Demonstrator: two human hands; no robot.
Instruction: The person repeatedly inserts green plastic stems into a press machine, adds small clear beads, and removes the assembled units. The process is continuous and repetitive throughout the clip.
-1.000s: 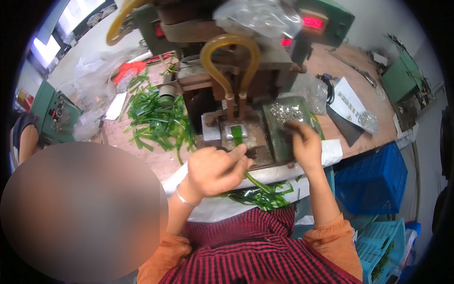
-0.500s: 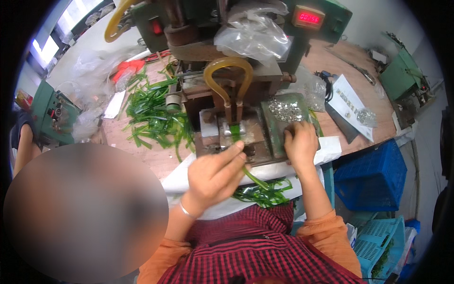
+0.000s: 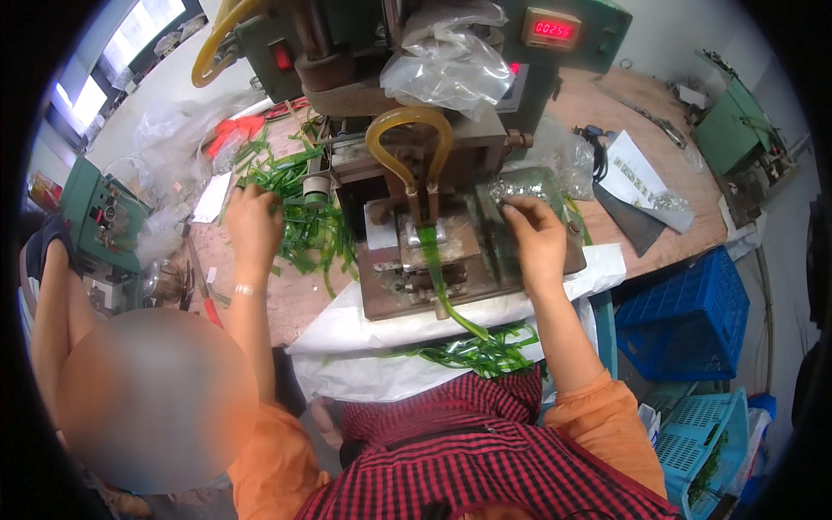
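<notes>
My left hand [image 3: 253, 227] reaches to the left edge of a pile of flat green strips [image 3: 303, 227] beside the machine. Its fingers are curled down, and whatever they grip is hidden. Thumb and fingertips pinched together, my right hand [image 3: 539, 244] is at the near side of a tray [image 3: 490, 247] of small shiny metal pieces [image 3: 527, 187]. Anything in that pinch is too small to name. Between my hands, one green strip [image 3: 433, 260] hangs from the metal die [image 3: 425, 234] of the press [image 3: 347, 147], its lower end lying toward my lap.
More green strips [image 3: 481, 354] lie on white sheeting [image 3: 347, 368] at my lap. A yellow tube [image 3: 446, 143] loops over the press. Blue crates [image 3: 685, 316] stand at the right. Another person's arm [image 3: 54, 321] is at far left, near a green machine [image 3: 97, 217].
My left hand has left the strip at the die and swung left and away to the pile. My right hand has shifted slightly at the tray, its fingertips now drawn up in a pinch.
</notes>
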